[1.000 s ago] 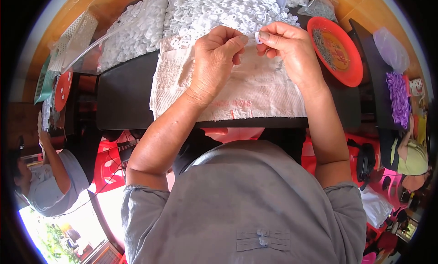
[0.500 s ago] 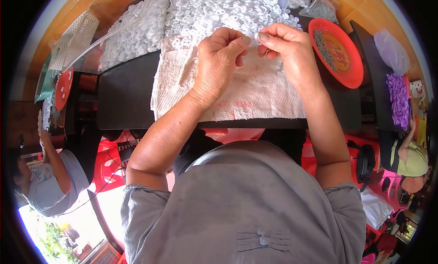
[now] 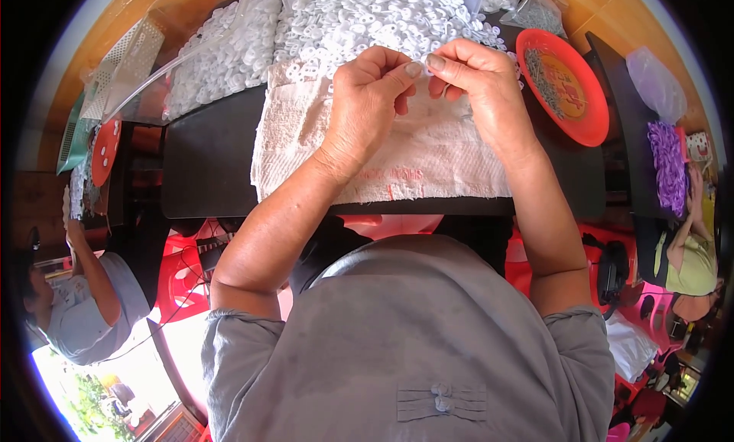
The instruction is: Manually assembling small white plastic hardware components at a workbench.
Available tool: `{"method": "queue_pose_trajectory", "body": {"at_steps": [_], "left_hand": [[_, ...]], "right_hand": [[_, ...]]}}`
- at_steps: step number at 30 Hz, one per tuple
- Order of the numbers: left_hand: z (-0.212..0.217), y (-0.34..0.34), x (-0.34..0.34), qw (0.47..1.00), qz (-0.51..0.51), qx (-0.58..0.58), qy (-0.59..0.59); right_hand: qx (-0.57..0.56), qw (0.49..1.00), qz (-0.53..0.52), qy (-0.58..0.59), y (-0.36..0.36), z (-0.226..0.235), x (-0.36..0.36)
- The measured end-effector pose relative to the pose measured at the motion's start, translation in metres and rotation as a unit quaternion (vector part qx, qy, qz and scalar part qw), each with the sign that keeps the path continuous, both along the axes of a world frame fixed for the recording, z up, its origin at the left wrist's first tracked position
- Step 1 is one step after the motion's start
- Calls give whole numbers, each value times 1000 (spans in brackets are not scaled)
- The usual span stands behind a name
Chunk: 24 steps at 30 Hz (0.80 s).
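Towel: in the head view, a pale cloth towel point(image 3: 382, 155) with red lettering is lying on the black tabletop point(image 3: 210, 159) and reaching its near edge.
Left hand: the left hand point(image 3: 371, 94) is hovering above the towel's far half, its thumb and forefinger pinching together; whether they are gripping anything, I cannot tell.
Right hand: the right hand point(image 3: 478, 79) is hovering above the towel's far right part, fingers bent, thumb and forefinger pinching a small white piece point(image 3: 426, 69), mostly hidden.
White piece: it is showing between the two thumb tips, over the towel's far edge.
Loose pile: many small white plastic pieces point(image 3: 375, 17) with holes are heaping up just beyond the towel.
Second heap: similar white pieces point(image 3: 225, 48) are lying behind clear plastic, left of the towel's far end.
Red dish: a round red dish point(image 3: 596, 109) is resting right of the towel, holding thin metal pins point(image 3: 541, 82).
Clear bag: a clear plastic bag point(image 3: 535, 14) with grey contents is lying beyond the towel, to its right.
Purple bundle: glossy purple strips point(image 3: 667, 167) are lying well right of the towel.
Co-workers: one person in light blue point(image 3: 99, 304) is sitting well left of the towel; another in yellow-green point(image 3: 692, 266) is sitting well right.
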<state>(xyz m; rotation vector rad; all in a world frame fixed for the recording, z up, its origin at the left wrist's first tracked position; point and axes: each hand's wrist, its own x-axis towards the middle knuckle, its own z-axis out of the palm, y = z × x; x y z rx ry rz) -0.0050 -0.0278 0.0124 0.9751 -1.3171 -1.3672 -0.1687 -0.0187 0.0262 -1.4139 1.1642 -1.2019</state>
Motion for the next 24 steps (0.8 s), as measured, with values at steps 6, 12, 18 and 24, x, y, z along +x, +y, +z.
{"method": "queue_pose_trajectory", "body": {"at_steps": [6,12,18,24], "left_hand": [[-4,0,0,998,8,50,40],[-3,-2,4,996,-5,75,52],[3,-8,9,997,5,67,26],[3,-20,19,988,108,41,100]], "right_hand": [[-4,1000,5,6,-2,-10,9],[-11,1000,23,18,-2,-12,11],[-16,999,15,46,-4,-10,7],[-273,838,22,472,-5,-35,11]]}}
